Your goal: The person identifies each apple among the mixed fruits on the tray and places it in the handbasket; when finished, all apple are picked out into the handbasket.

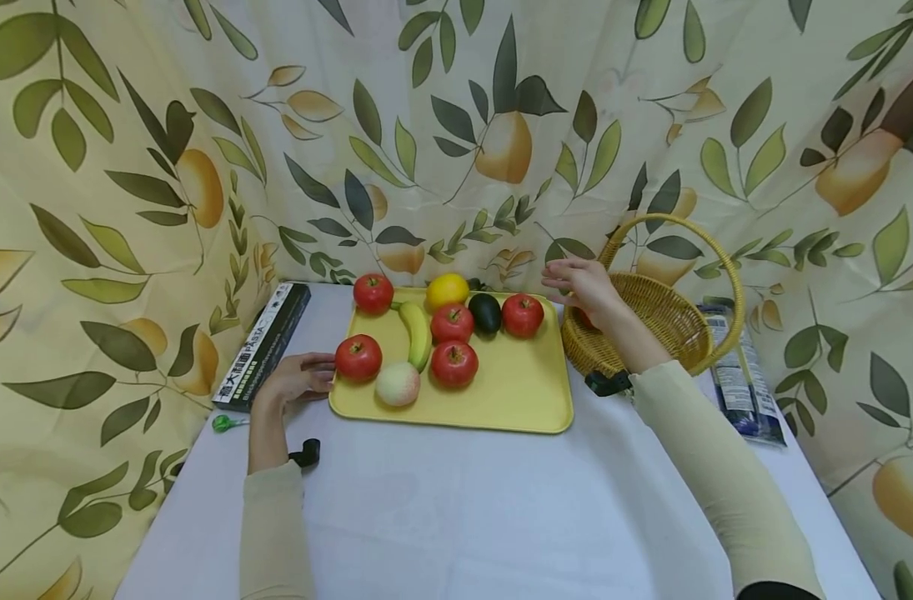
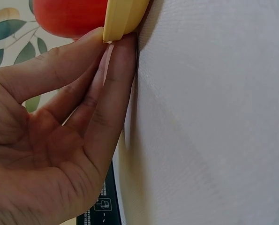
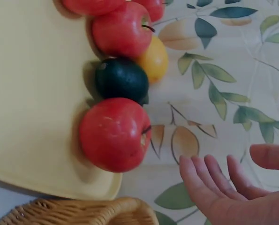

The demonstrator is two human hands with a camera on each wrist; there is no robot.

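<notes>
My left hand point(image 1: 300, 382) is at the left edge of a yellow tray point(image 1: 512, 404). In the left wrist view its thumb and fingers pinch the tray rim point(image 2: 112, 21), close beside a red apple point(image 1: 358, 358). The tray bears several red apples, a banana point(image 1: 415, 335), a pale peach point(image 1: 398, 384), a yellow lemon-like fruit point(image 1: 447, 292) and a dark green avocado point(image 1: 485, 314). My right hand point(image 1: 587, 287) holds nothing, its fingers extended over the left side of a wicker basket point(image 1: 654, 300). The nearest tray fruit to it is the right-hand apple point(image 3: 115, 135).
A black pasta box point(image 1: 264, 346) lies left of the tray, with a small green-headed object point(image 1: 222, 423) by its lower end. Right of the basket lies a blue-and-silver packet point(image 1: 741, 383). A leaf-patterned curtain point(image 1: 456, 125) stands behind and beside the white-covered table point(image 1: 456, 508).
</notes>
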